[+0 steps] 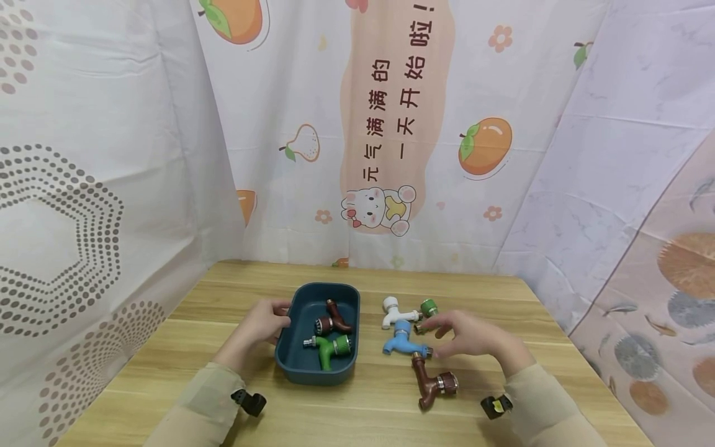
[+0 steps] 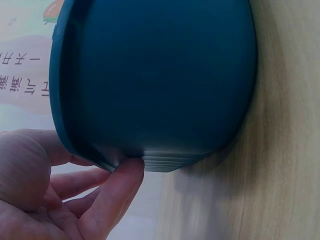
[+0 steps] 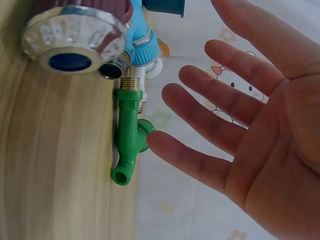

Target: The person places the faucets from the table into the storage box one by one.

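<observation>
A dark teal plastic bin [image 1: 316, 376] stands left of the table's middle. My left hand [image 1: 262, 324] pinches its left rim, thumb and fingers on either side of the wall [image 2: 155, 100]. Inside lie a brown tap [image 1: 339, 321] and a green tap [image 1: 326, 352]. My right hand [image 1: 469, 334], fingers spread and holding nothing, hovers beside a blue tap [image 1: 401, 341] and a second green tap [image 3: 128, 132]. In the head view its fingers partly cover this green tap. A white tap [image 1: 398, 313] lies behind the blue one, and another brown tap [image 1: 429, 385] in front.
The taps lie on a wood-grain table [image 1: 380, 416]. A printed curtain [image 1: 313, 62] hangs along the table's back edge, with more patterned cloth at the left and right. Each wrist bears a black strap-on camera.
</observation>
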Demonstrator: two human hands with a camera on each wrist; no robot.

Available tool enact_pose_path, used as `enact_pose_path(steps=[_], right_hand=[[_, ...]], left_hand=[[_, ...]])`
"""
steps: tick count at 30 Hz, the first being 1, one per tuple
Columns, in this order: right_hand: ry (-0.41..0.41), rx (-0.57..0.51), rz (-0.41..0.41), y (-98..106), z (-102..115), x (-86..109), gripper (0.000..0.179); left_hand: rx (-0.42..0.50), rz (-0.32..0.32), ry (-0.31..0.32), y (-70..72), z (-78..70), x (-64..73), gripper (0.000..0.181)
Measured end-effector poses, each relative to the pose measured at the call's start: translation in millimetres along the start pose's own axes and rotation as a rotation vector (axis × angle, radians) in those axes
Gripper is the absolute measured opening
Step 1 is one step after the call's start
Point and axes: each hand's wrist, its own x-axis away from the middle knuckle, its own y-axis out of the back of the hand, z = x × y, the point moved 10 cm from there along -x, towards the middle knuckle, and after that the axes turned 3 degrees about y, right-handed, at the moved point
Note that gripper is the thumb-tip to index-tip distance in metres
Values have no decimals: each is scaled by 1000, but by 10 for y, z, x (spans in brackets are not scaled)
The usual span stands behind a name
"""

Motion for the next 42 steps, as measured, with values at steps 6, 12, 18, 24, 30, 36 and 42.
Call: enact_pose_path(steps=[6,12,18,24,30,36,42], right_hand=[[0,-24,28,-65,-21,23,58],[-22,-28,66,-122,-53,60,56],[-28,-82,86,-167,-49,92,56],[-12,-116,113,-211,-46,109,50],[-7,-123,130,-261,-78,126,46],[-32,-120,137,-315,-121,126,44],[-24,-113,143,-334,-126,120,43]], left_hand=[[-3,-3,-4,3,-3,-1,50],[-4,-11,-13,13,-13,6,50],[-5,-14,-11,14,-13,3,50],[-6,-10,-22,13,-23,6,50],[-2,-8,-30,7,-33,5,50],[2,-4,-25,1,-33,13,50],[7,0,-23,-1,-35,18,50]])
